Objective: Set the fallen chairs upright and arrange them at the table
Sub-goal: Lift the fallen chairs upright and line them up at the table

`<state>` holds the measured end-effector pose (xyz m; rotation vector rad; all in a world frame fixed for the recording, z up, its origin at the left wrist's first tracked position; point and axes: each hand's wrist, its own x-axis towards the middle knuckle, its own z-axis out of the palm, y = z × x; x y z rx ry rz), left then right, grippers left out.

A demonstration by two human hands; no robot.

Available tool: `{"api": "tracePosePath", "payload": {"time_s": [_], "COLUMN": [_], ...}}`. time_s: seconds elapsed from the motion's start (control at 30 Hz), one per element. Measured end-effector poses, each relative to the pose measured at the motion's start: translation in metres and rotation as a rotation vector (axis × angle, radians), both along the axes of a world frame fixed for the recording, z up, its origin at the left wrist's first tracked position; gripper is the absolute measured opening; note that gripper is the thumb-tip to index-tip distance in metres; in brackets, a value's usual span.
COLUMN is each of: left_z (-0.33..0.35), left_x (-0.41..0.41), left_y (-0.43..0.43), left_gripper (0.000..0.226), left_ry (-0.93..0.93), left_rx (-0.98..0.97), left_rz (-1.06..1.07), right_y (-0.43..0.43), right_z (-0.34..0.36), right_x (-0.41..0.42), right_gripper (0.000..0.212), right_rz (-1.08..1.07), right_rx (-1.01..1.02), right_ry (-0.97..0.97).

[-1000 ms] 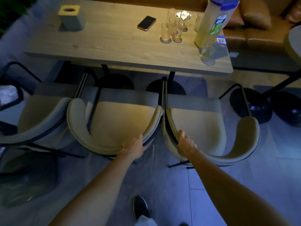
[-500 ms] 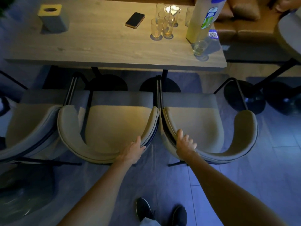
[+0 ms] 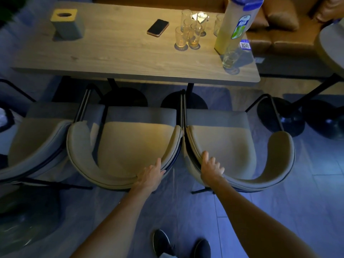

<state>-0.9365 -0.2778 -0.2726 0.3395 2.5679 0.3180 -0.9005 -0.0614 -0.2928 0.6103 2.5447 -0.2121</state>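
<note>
Before you stand three chairs: left chair (image 3: pixel 31 138), middle chair (image 3: pixel 134 144), right chair (image 3: pixel 223 135). You count one table (image 3: pixel 121 56), one phone (image 3: pixel 157 27), one tissue box (image 3: pixel 65 25), one tall bottle (image 3: pixel 236 25), one lone glass (image 3: pixel 229 57) and a cluster of glasses (image 3: pixel 188 32), at least five. Four round black bases (image 3: pixel 281 116). Your two hands, left hand (image 3: pixel 150 175) and right hand (image 3: pixel 211 169); two shoes (image 3: pixel 161 241).

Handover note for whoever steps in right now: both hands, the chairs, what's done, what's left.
Left hand: holds the middle chair by its back rim.
Right hand: rests, fingers spread, on the back rim of the right chair.
Chairs: these two and the left chair stand upright in a row facing the table.
Done: uprighting, for all in view.
Left: probably only final spacing.
</note>
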Motion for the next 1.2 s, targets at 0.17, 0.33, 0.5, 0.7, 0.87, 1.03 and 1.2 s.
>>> {"api": "tracePosePath", "payload": {"time_s": [0.17, 0.33, 0.5, 0.7, 0.87, 1.03, 1.2], "left_z": [0.002, -0.003, -0.016, -0.016, -0.018, -0.018, -0.01], "left_x": [0.002, 0.005, 0.005, 0.003, 0.004, 0.004, 0.008], "left_y": [0.0, 0.001, 0.005, 0.014, 0.009, 0.01, 0.007], "left_gripper": [0.046, 0.044, 0.046, 0.04, 0.036, 0.039, 0.046], "left_ry": [0.053, 0.11, 0.121, 0.11, 0.093, 0.087, 0.076], "left_rx": [0.007, -0.032, -0.09, -0.097, -0.056, -0.06, -0.059], "left_rz": [-0.022, -0.008, 0.036, 0.056, 0.041, 0.054, 0.077], "right_y": [0.0, -0.001, -0.001, 0.0, -0.001, 0.002, 0.001], "right_z": [-0.002, -0.001, -0.001, 0.0, 0.002, 0.004, 0.006], "right_x": [0.001, 0.002, 0.0, -0.001, 0.0, 0.002, 0.001], "right_gripper": [0.072, 0.073, 0.073, 0.074, 0.075, 0.07, 0.068], "right_rz": [-0.008, -0.004, -0.018, -0.008, -0.01, 0.001, 0.006], "right_rx": [-0.02, -0.008, -0.011, -0.005, -0.032, -0.035, -0.043], "right_ry": [0.005, 0.008, 0.007, -0.009, -0.008, 0.004, -0.005]}}
